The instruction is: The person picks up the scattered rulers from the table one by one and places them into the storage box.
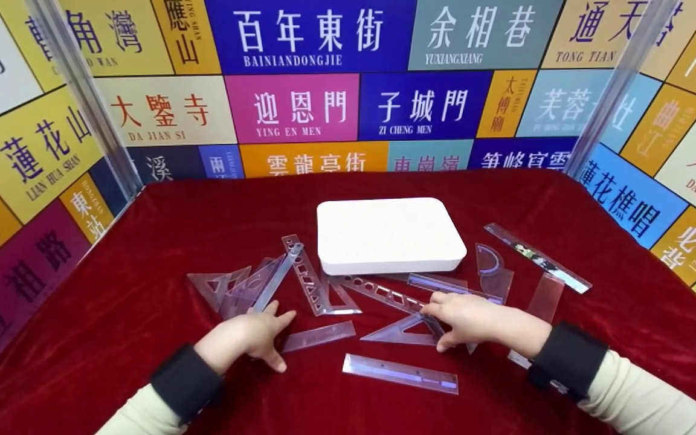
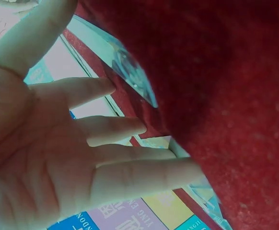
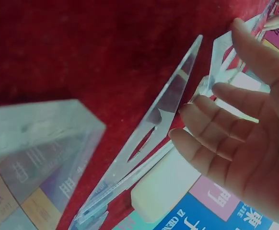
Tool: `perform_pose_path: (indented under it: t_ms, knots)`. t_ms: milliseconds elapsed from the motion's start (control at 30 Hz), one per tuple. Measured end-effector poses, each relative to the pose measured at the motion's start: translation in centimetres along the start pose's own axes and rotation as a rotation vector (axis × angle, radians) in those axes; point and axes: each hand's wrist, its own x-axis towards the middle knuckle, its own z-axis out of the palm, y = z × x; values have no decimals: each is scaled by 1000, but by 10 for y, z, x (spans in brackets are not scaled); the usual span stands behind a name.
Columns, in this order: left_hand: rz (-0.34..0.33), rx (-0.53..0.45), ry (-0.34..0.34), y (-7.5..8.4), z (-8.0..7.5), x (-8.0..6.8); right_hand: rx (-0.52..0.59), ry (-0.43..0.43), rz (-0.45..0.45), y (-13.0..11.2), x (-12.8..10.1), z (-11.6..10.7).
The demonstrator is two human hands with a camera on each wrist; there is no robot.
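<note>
My left hand (image 1: pixel 245 337), fingers spread and nearly straight, lies low at the left of the cloth. It is beside a short clear ruler (image 1: pixel 324 335) and below a narrow clear ruler (image 1: pixel 278 278) that leans over purplish set squares (image 1: pixel 206 287). My right hand (image 1: pixel 469 317) reaches over a clear set square (image 1: pixel 384 333) and the end of a stencil ruler (image 1: pixel 375 289), fingertips right at them. Its fingers (image 3: pixel 226 127) look relaxed in the right wrist view, with nothing gripped. Another clear ruler (image 1: pixel 399 374) lies in front, between the hands.
A white rounded box (image 1: pixel 390 232) sits behind the rulers on the red cloth (image 1: pixel 221 205). Another stencil ruler (image 1: pixel 302 269) lies at its left. At right are a protractor (image 1: pixel 487 258) and a patterned ruler (image 1: pixel 535 257). Clear posts (image 1: pixel 605 90) and signed panels (image 1: pixel 299 109) enclose the table.
</note>
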Motion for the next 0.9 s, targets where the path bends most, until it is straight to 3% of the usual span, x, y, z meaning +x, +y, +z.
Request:
perform_pose_path:
  t_ms: [200, 367, 633, 767, 900]
  knots:
    - [-25, -1, -21, 3, -2, -2, 39, -1, -84, 2, 2, -2]
    - [-34, 8, -29, 3, -1, -2, -34, 20, -185, 4, 2, 0]
    - [-24, 23, -27, 2, 0, -1, -199, 195, -351, 5, -1, -1]
    - [-37, 15, -49, 2, -1, -1, -227, 280, -342, 4, -5, -2]
    - [-50, 6, -67, 3, -3, -2, -199, 320, -239, 11, -7, -16]
